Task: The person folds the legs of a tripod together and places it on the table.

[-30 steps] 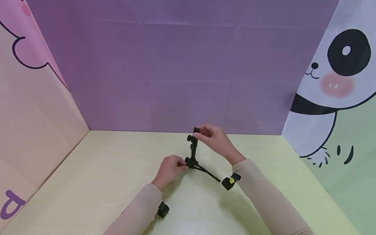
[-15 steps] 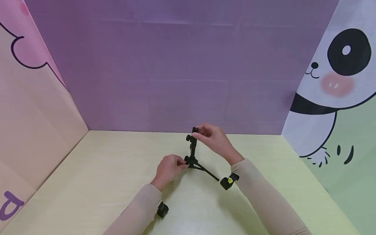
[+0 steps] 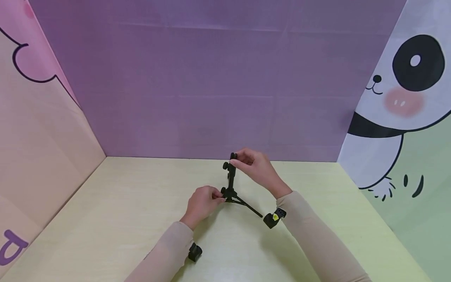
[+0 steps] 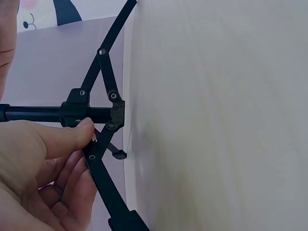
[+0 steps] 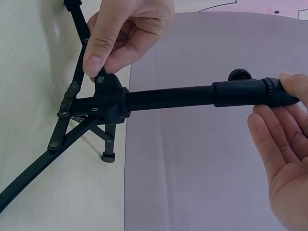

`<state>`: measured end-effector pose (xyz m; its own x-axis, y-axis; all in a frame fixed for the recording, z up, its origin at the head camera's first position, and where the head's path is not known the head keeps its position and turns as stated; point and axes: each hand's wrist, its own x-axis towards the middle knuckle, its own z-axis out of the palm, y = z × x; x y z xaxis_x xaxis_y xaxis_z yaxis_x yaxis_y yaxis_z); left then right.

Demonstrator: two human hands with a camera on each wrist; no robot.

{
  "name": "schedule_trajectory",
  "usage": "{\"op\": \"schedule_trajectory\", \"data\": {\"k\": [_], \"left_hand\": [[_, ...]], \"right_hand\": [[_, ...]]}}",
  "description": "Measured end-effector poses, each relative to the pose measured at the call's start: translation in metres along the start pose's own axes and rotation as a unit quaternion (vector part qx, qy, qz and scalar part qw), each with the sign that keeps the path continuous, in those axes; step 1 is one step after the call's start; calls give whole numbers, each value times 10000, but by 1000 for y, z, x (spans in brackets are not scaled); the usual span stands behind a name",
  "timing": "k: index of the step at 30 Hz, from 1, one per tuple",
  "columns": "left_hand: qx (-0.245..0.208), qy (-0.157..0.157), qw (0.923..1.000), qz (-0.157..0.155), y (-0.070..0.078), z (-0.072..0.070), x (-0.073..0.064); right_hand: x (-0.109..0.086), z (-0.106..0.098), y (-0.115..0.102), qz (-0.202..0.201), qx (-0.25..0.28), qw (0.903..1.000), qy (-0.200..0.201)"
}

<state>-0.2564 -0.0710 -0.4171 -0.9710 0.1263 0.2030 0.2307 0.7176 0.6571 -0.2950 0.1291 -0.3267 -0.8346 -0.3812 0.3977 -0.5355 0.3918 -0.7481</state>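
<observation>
A small black tripod [image 3: 231,178] stands upright on the table with its legs spread. My left hand [image 3: 203,204] pinches one leg near the hub, thumb on top, as the left wrist view shows at the leg [image 4: 107,185]. Up at the top of the post, my right hand [image 3: 258,168] grips the head between thumb and fingers. In the right wrist view the post [image 5: 168,98] has a ribbed knob [image 5: 239,75] on its side, just below the right hand's fingers [image 5: 267,134]. Another leg reaches out toward the right forearm.
The pale wooden table [image 3: 141,188] ends at a purple backdrop [image 3: 197,90]. Printed panels flank it, one with a panda [image 3: 417,62] on the right. Black wrist cameras sit on both sleeves; the right one [image 3: 271,220] is close to a leg's tip.
Both hands keep their hold on the tripod. The whole scene shifts slightly left in the head view; otherwise little differs.
</observation>
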Motion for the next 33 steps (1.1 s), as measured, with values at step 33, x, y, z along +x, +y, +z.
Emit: {"op": "schedule_trajectory", "data": {"k": [33], "left_hand": [[-416,258,9987,-117,9,-7,1]], "right_hand": [[0,0,-4,61,-155,9998,59]]}}
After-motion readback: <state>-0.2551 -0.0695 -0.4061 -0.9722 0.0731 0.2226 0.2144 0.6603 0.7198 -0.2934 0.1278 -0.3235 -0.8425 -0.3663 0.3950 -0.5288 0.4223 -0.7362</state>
